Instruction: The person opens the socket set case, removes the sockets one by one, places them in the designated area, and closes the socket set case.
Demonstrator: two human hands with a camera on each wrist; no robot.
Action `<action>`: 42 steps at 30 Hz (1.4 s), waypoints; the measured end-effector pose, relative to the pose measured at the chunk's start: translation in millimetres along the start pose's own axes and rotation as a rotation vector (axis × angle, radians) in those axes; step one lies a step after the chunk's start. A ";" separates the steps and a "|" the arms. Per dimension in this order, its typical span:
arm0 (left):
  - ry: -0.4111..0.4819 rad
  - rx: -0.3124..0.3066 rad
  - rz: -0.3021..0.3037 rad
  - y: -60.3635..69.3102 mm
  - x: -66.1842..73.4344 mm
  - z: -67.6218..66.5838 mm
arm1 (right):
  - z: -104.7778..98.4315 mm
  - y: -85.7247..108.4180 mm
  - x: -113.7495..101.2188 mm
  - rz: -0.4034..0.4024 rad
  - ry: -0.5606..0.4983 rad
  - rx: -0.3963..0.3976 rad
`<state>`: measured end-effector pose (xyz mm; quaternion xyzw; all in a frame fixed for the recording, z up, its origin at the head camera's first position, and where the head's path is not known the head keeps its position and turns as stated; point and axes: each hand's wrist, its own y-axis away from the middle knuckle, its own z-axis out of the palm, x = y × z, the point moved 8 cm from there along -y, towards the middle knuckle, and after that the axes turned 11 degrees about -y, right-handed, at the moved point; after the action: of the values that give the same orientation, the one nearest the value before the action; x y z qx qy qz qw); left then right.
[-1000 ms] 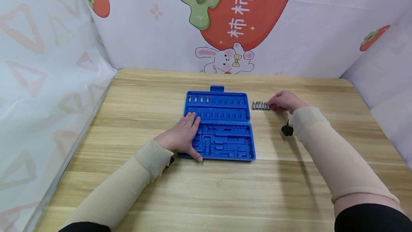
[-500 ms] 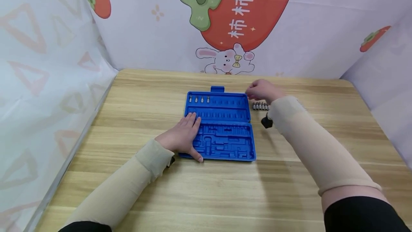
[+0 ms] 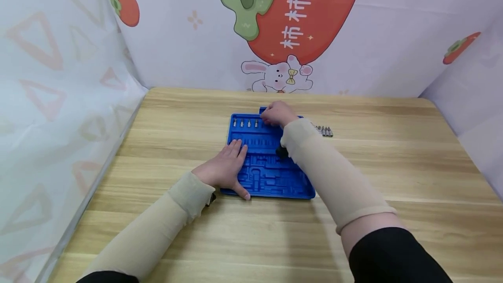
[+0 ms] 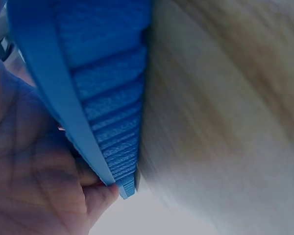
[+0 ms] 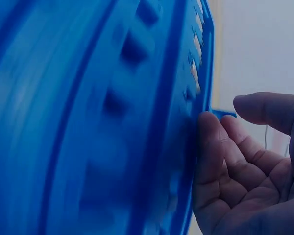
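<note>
My left hand (image 3: 224, 167) lies spread over the left edge of an unfolded blue bit case (image 3: 271, 174); the left wrist view shows its palm against the case's side wall (image 4: 83, 112). Several small metal screwdriver bits (image 3: 249, 123) stand in slots at the upper left of the far half. Just right of these bits, my right hand (image 3: 279, 114) reaches over the far edge with its fingers bent. In the right wrist view its fingertips (image 5: 210, 122) meet the case rim, with the thumb apart from them. Whether it holds a bit is hidden.
More loose bits (image 3: 324, 131) lie in a row on the wooden table (image 3: 251, 230) right of the case, partly behind the right sleeve. The case's latch tab (image 3: 262, 109) sticks out at the back. A printed cloth wall (image 3: 177, 56) rises behind the table.
My right hand has moved left from the end of the loose bit row to the case's far edge. My left hand stays on the case.
</note>
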<state>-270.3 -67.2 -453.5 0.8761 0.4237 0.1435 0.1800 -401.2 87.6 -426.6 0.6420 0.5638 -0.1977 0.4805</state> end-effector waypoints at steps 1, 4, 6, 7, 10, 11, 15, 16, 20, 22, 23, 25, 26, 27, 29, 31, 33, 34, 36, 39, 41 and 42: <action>0.001 0.000 -0.002 -0.2 -0.2 -0.2 | 2.4 -1.9 -1.4 0.001 0.007 0.015; 0.006 -0.002 -0.006 -0.7 -0.2 -1.0 | 8.4 -7.5 -4.1 0.016 0.042 0.052; 0.008 -0.004 -0.004 -0.9 0.5 -1.5 | 10.7 -10.8 -3.7 0.035 0.066 0.075; 0.006 -0.004 -0.004 -0.9 0.7 -1.9 | 11.6 -12.3 -3.6 0.039 0.079 0.087; 0.002 -0.008 -0.008 0.0 0.9 -2.1 | 14.3 -16.0 -3.8 0.028 0.123 0.115; 0.000 -0.011 -0.009 0.4 0.8 -2.0 | 15.1 -16.6 -4.5 0.017 0.141 0.124; 0.000 -0.021 -0.015 2.7 -0.2 0.3 | 21.2 -17.2 -6.8 -0.020 0.201 0.153; 0.002 -0.022 -0.014 3.0 -0.3 0.7 | 22.3 -17.0 -7.0 -0.023 0.213 0.160; -0.005 -0.014 -0.008 2.5 -0.8 0.1 | 24.3 -17.1 -7.5 -0.019 0.248 0.188; -0.010 -0.011 -0.007 1.5 -0.8 -0.7 | 24.1 -17.4 -7.8 -0.019 0.262 0.197; -0.017 -0.010 -0.006 1.0 -0.7 -1.0 | 23.7 -17.4 -7.5 -0.017 0.262 0.202; -0.024 -0.009 -0.005 -0.1 -0.4 -1.1 | 23.2 -17.4 -5.6 -0.007 0.245 0.208; -0.028 -0.010 -0.004 -0.4 -0.2 -0.9 | 23.1 -17.3 -4.8 -0.005 0.233 0.212; -0.030 -0.010 -0.003 -0.7 0.1 -0.8 | 22.8 -16.8 -3.7 -0.002 0.215 0.216; -0.031 -0.008 -0.001 -1.4 0.5 -0.9 | 21.8 -15.8 -2.6 -0.003 0.179 0.224; -0.029 -0.008 -0.004 -1.6 0.4 -1.1 | 21.2 -14.8 -2.5 -0.015 0.134 0.227; -0.026 -0.007 -0.009 -1.8 -0.1 -1.3 | 20.5 -13.6 -2.0 -0.021 0.082 0.227; -0.025 -0.008 -0.010 -1.8 -0.3 -1.2 | 20.0 -13.2 -1.7 -0.021 0.053 0.225; -0.026 -0.009 -0.013 -1.7 -0.7 -1.3 | 18.8 -12.5 0.6 -0.010 -0.019 0.221; -0.024 -0.012 -0.010 -1.7 -0.7 -0.8 | 15.3 -12.7 6.7 0.015 -0.164 0.226; -0.023 -0.009 -0.008 -1.3 -0.6 -0.5 | 12.6 -12.7 11.6 0.025 -0.273 0.229; -0.023 -0.010 -0.007 -1.1 -0.6 -0.1 | 11.4 -12.7 14.0 0.030 -0.326 0.227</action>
<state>-271.5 -67.0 -453.9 0.8752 0.4241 0.1348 0.1896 -405.5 84.3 -448.0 0.6598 0.4429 -0.3540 0.4931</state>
